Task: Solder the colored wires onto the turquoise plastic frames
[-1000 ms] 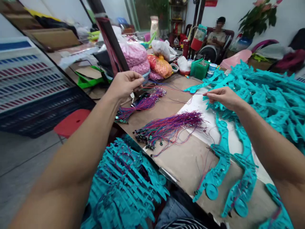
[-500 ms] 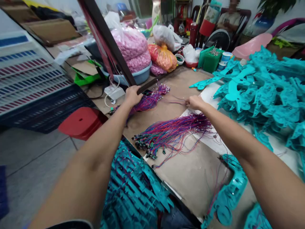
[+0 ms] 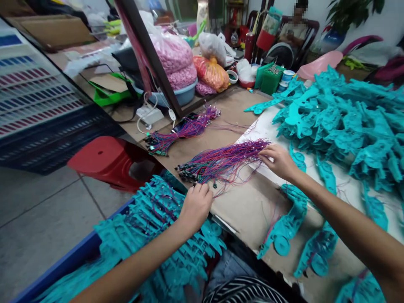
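Note:
A loose bundle of red, blue and purple wires point(image 3: 224, 162) lies on the brown-covered table, dark connectors at its left end. My left hand point(image 3: 197, 204) is closed at the table edge beside those connectors, fingers curled down over a stray wire; its fingertips are partly hidden. My right hand point(image 3: 277, 160) pinches at the bundle's right end, where thin wire tips meet the fingers. Farther back lies a second, tied wire bundle point(image 3: 186, 129). Turquoise plastic parts point(image 3: 292, 219) with wires on them rest near my right forearm.
Turquoise parts are heaped point(image 3: 341, 122) at the right, and more fill a blue crate point(image 3: 78, 248) below the table edge. A red stool point(image 3: 97, 153) stands left. A dark post point(image 3: 151, 54) rises behind the table; a person point(image 3: 293, 33) sits at the back.
My left hand has left the tied bundle and come down to the near bundle's connector end. My right hand has moved from the far loose wires to the near bundle's right end.

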Motion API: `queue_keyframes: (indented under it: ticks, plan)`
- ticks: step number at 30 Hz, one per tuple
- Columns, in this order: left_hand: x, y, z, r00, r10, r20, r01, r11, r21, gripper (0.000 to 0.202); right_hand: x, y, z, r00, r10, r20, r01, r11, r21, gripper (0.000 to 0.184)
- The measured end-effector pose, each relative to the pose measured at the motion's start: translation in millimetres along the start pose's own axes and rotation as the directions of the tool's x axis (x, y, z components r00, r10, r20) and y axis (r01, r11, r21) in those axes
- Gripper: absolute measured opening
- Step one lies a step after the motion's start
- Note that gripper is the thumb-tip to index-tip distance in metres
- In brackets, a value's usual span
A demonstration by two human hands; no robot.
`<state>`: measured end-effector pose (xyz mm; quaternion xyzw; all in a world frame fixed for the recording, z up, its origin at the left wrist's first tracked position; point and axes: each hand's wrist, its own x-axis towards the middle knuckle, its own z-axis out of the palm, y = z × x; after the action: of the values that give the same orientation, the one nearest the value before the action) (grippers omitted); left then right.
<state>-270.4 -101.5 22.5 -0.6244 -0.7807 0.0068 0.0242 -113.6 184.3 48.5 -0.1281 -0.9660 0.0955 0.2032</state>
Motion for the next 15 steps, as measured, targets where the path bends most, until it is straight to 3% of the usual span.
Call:
queue_keyframes:
  ticks: [2, 4, 8, 12, 15]
  plan:
    - [1, -3, -3.1, 0.999, -0.014, -0.037, 0.01, 0.994, -0.107, 0.016, -16, -1, -6, 0.997, 0.057, -0.05, -0.056, 0.998, 0.015, 0.026]
    - [4, -9, -16.2, 0.996, -0.062, -0.062, 0.037, 0.938, -0.344, 0.017, -28, -2, -11, 0.992, 0.104, -0.07, -0.102, 0.994, 0.035, 0.024]
    - [18, -13, -70.1, 0.988, -0.144, -0.057, 0.039, 0.589, -0.807, 0.02, -34, -15, -16, 0.994, 0.094, -0.054, -0.087, 0.988, 0.124, 0.031]
    - [42, 1, -129.6, 0.98, -0.119, -0.163, -0.101, 0.41, -0.906, 0.021, -17, -33, -12, 0.998, 0.055, 0.023, -0.058, 0.981, 0.187, 0.059]
    - [54, 13, -149.9, 0.977, -0.055, -0.206, -0.172, 0.369, -0.913, 0.017, -3, -38, -4, 0.98, 0.166, 0.111, -0.174, 0.983, 0.064, 0.058]
